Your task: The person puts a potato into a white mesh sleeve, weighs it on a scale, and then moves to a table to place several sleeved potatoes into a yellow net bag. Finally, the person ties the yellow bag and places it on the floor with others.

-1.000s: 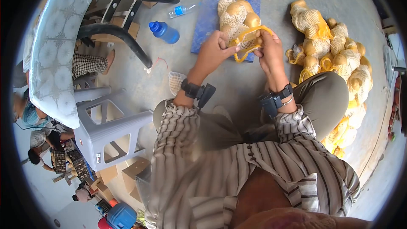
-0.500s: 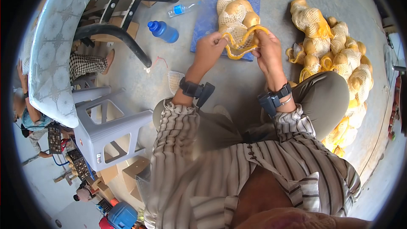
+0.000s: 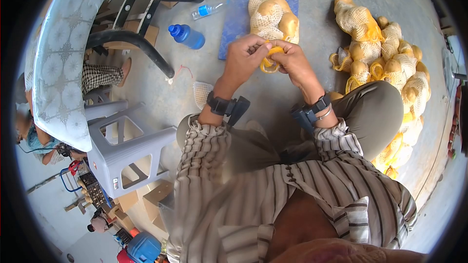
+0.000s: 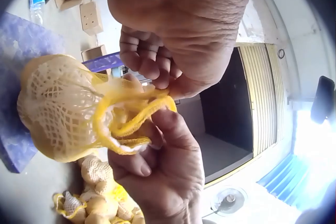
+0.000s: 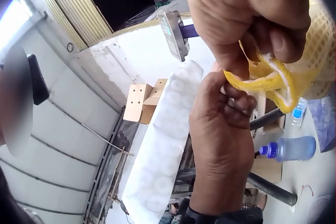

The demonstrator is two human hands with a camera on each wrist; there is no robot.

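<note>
A white net bag of potatoes (image 3: 270, 17) lies on a blue scale platform (image 3: 236, 17), its yellow-edged mouth (image 3: 269, 64) toward the person. The left hand (image 3: 242, 58) pinches the yellow edge between thumb and fingers. Close beside it, the right hand (image 3: 294, 63) grips the same edge, fingers curled. In the left wrist view the yellow band (image 4: 139, 124) is looped and folded between the left hand (image 4: 181, 29) and the right hand (image 4: 168, 176). The right wrist view shows the band (image 5: 262, 83) bunched under the right hand (image 5: 249, 14), with the left hand (image 5: 218, 124) touching it.
Filled net bags (image 3: 390, 63) are piled on the floor at the right. A blue bottle (image 3: 186, 36), a clear bottle (image 3: 207, 10) and a small net piece (image 3: 202, 95) lie left of the scale. A grey stool (image 3: 124, 143) and covered table (image 3: 66, 68) stand at the left.
Both hands have come together, the right one moving left and turning inward. The yellow mouth, spread wide between them before, is now gathered into a small loop.
</note>
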